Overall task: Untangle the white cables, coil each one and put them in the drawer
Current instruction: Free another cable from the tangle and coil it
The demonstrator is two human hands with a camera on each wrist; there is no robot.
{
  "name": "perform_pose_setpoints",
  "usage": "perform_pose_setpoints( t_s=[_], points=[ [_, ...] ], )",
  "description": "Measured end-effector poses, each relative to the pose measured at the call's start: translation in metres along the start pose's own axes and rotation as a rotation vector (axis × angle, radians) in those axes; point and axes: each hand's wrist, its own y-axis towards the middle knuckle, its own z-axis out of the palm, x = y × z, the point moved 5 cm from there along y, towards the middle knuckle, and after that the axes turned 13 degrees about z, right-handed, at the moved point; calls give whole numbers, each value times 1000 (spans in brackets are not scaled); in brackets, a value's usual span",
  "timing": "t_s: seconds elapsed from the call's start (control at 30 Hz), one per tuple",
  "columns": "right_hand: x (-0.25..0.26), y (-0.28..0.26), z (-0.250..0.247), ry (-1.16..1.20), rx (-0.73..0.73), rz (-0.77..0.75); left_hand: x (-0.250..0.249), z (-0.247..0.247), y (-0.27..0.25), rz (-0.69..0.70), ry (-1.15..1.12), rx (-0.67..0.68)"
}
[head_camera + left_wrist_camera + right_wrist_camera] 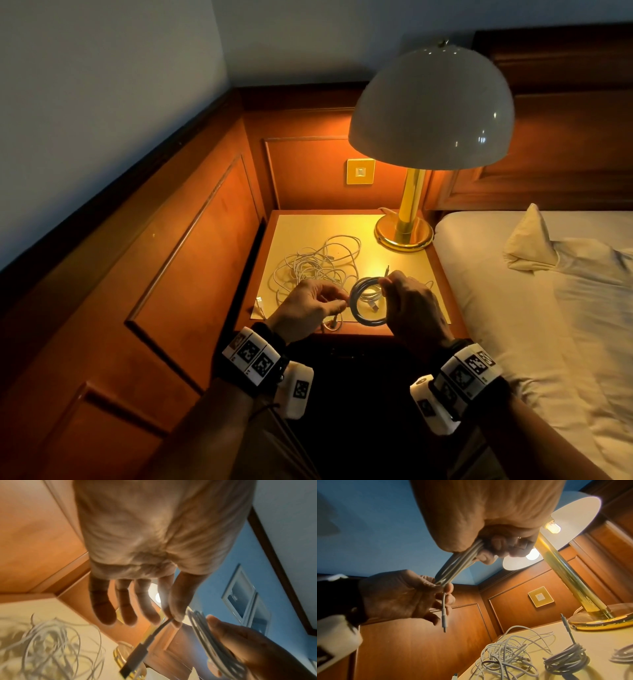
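A loose tangle of white cables point(318, 267) lies on the nightstand top point(308, 226). Just above the front edge my right hand point(387, 284) grips a round coil of white cable point(359, 315) in a fist point(488, 550). My left hand point(337, 303) pinches that cable's free end point(154, 634) between thumb and forefinger, its other fingers straight. The plug point(444, 620) hangs below the pinch. A wound coil point(565, 658) with a plug sticking up lies on the top under my right hand. Another coil point(623, 654) shows at the right edge.
A brass lamp point(404, 229) with a white dome shade stands at the back right of the nightstand. Wood panelling closes the left and back. The bed point(548, 308) runs along the right. A loose plug point(259, 302) lies at the front left corner. Below the top all is dark.
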Motion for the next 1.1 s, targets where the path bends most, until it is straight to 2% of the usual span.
perform_pose_setpoints(
  t_s=[0.1, 0.2, 0.27, 0.37, 0.47, 0.53, 0.63, 0.7, 0.77, 0.83, 0.9, 1.0, 1.1],
  points=[
    [0, -2, 5, -27, 3, -22, -9, -16, 4, 2, 197, -29],
    [4, -3, 7, -123, -18, -44, -11, -24, 8, -76, 148, -93],
    [8, -3, 6, -200, -46, -66, -11, -25, 7, -180, -71, -150],
    [12, -4, 6, -285, -70, -60, -9, -15, 1, -313, -517, -256],
    [13, -5, 9, -308, -75, -27, -4, 2, -5, -309, -762, -393],
    [13, -5, 12, -287, -63, -7, -1, 12, -7, -230, -718, -499],
    [10, -5, 12, -194, -25, 47, 0, 19, -10, -9, -271, -603],
    [5, -5, 16, -100, 45, 124, -2, 23, -12, 78, 8, -609],
    [2, -7, 23, 36, 176, 254, 0, 25, -11, 92, 55, -586],
    [-2, -12, 29, 205, 278, 423, 5, 24, -8, 70, -16, -526],
    [-2, -17, 33, 343, 317, 532, 10, 22, -3, 15, -45, -452],
    [1, -23, 36, 405, 318, 561, 15, 23, 1, -66, -74, -352],
    [1, -23, 34, 396, 287, 591, 16, 32, 0, -106, -314, -313]
  ],
)
